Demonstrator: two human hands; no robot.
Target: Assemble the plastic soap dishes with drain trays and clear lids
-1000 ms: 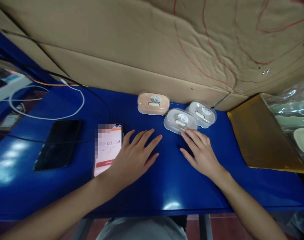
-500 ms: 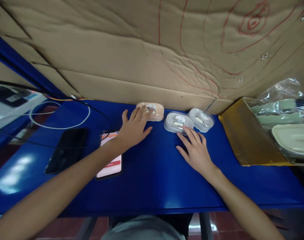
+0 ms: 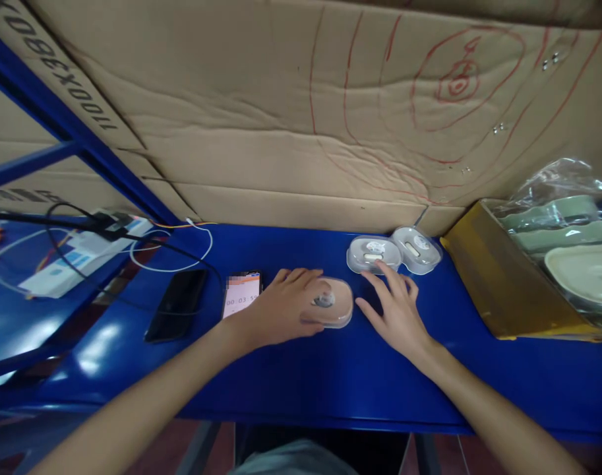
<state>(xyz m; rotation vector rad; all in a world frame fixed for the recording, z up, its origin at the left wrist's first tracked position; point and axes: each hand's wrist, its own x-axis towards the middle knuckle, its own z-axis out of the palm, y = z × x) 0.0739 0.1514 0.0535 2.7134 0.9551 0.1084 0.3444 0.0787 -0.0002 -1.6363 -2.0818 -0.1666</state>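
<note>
My left hand (image 3: 285, 307) is wrapped over the left side of a pinkish oval package (image 3: 341, 305) with a clear cover and a round label, near the middle of the blue table. My right hand (image 3: 397, 310) has its fingers apart and holds nothing; its fingertips reach the front edge of a clear, grey-white oval package (image 3: 364, 256). Touching that one on the right, a similar clear package (image 3: 419, 249) lies tilted at an angle near the cardboard wall.
A phone with a lit timer screen (image 3: 241, 290) lies partly behind my left forearm, with a dark phone (image 3: 176, 307) farther left. Cables and a white power strip (image 3: 73, 260) are at the left. A cardboard box (image 3: 483, 284) holds green and cream items at the right.
My left hand has closed on the pinkish package and drawn it from the back of the table toward me and rightward. My right hand stays beside the clear packages. The view has shifted.
</note>
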